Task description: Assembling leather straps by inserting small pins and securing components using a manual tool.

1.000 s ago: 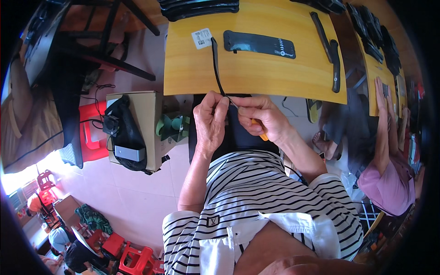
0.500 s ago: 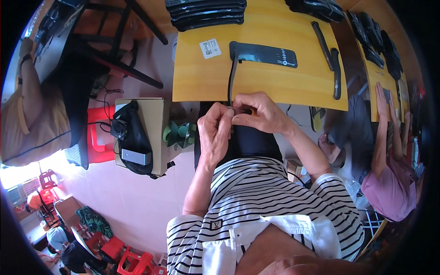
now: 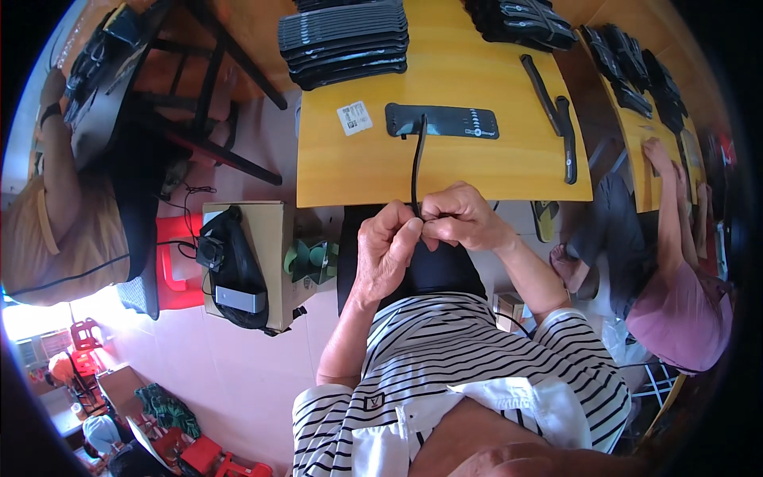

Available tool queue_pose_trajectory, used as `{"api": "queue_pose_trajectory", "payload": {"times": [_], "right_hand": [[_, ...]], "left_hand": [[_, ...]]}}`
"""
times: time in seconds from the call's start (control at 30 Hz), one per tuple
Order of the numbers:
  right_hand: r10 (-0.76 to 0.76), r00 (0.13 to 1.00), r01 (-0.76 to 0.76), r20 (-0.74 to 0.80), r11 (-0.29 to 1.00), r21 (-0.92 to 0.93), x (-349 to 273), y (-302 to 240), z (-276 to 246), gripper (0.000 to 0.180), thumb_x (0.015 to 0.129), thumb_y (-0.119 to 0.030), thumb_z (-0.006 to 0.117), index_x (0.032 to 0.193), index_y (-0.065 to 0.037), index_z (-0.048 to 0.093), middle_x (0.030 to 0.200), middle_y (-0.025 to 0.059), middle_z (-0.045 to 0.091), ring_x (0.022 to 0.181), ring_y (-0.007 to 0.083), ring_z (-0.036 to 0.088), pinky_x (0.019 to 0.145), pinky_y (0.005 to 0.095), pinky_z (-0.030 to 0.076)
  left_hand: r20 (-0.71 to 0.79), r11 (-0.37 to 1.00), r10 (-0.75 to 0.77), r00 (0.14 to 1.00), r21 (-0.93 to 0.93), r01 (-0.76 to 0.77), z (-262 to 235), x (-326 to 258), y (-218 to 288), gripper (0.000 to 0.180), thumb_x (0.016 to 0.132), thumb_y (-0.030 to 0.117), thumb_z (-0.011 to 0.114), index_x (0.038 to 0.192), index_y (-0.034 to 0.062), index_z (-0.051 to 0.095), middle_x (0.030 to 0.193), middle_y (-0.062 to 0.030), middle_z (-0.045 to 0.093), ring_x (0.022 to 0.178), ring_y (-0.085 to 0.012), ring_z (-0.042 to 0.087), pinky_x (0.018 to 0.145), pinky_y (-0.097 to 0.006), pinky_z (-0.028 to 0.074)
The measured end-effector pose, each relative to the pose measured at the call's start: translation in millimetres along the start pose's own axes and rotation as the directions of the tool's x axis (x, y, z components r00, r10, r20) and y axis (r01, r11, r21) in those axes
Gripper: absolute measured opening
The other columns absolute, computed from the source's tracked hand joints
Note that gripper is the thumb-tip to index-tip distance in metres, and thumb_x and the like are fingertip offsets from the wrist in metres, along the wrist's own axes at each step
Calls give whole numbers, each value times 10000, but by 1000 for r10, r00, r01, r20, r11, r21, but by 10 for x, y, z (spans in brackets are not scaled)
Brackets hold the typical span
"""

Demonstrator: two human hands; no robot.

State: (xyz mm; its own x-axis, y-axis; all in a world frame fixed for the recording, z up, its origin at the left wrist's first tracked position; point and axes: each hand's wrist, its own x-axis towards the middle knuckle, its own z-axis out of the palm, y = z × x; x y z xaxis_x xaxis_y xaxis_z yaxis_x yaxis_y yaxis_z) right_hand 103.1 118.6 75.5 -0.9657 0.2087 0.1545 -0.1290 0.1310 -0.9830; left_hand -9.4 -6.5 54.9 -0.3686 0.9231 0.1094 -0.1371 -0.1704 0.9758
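A narrow black strap (image 3: pixel 417 165) runs from the table down over its near edge to my hands. Its upper end lies across a flat black panel (image 3: pixel 441 122) with white print. My left hand (image 3: pixel 385 248) pinches the strap's lower end between thumb and forefinger. Pressed up against it, my right hand (image 3: pixel 467 216) is closed too, thumb and fingers together at the same spot. What exactly the right fingertips grip is hidden. Both hands are just off the table's near edge, above my lap.
On the yellow table (image 3: pixel 366 175) are a white label (image 3: pixel 354 118), a stack of black panels (image 3: pixel 346 48), a black bundle (image 3: pixel 524 28) and two black strips (image 3: pixel 567 143). A cardboard box (image 3: pixel 274 262) stands at left. People sit on both sides.
The strap's upper end now lies further along the panel, away from its left end. My right fingers have closed against the left ones. The whole view has shifted somewhat.
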Motion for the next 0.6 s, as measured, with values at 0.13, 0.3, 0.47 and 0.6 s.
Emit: {"api": "queue_pose_trajectory", "payload": {"times": [0.13, 0.3, 0.47, 0.6], "right_hand": [[239, 962, -189, -136, 934, 304, -105, 29, 117, 186, 810, -110, 499, 638, -39, 490, 542, 50, 522, 381, 68, 400, 356, 191, 294], [403, 906, -199, -131, 678, 707, -167, 49, 100, 210, 827, -117, 465, 634, -35, 478, 543, 88, 523, 336, 59, 355, 318, 185, 260], [249, 879, -113, -406, 937, 329, -175, -32, 94, 220, 832, -136, 492, 640, -42, 442, 556, 78, 518, 333, 46, 335, 327, 190, 252], [-28, 923, -18, -383, 993, -116, -163, -34, 107, 238, 829, -169, 584, 673, -37, 460, 560, 17, 477, 422, 40, 366, 384, 197, 268]], "left_hand": [[3, 996, -6, 1000, -91, 6, 70, 23, -37, 209, 884, 146, 476, 708, 34, 463, 569, -19, 562, 426, -22, 369, 406, -174, 296], [83, 662, -134, 988, -734, 151, 88, 53, -96, 216, 887, 154, 466, 695, 60, 439, 501, 6, 413, 413, -40, 348, 389, -167, 269], [-52, 924, -108, 993, -375, 81, 185, 44, -45, 219, 901, 140, 443, 700, 53, 441, 520, 21, 396, 434, -52, 382, 401, -181, 321], [-106, 972, -110, 988, -220, 84, 240, 52, -1, 221, 904, 149, 452, 711, 43, 458, 526, 22, 410, 440, -44, 381, 410, -179, 321]]}}
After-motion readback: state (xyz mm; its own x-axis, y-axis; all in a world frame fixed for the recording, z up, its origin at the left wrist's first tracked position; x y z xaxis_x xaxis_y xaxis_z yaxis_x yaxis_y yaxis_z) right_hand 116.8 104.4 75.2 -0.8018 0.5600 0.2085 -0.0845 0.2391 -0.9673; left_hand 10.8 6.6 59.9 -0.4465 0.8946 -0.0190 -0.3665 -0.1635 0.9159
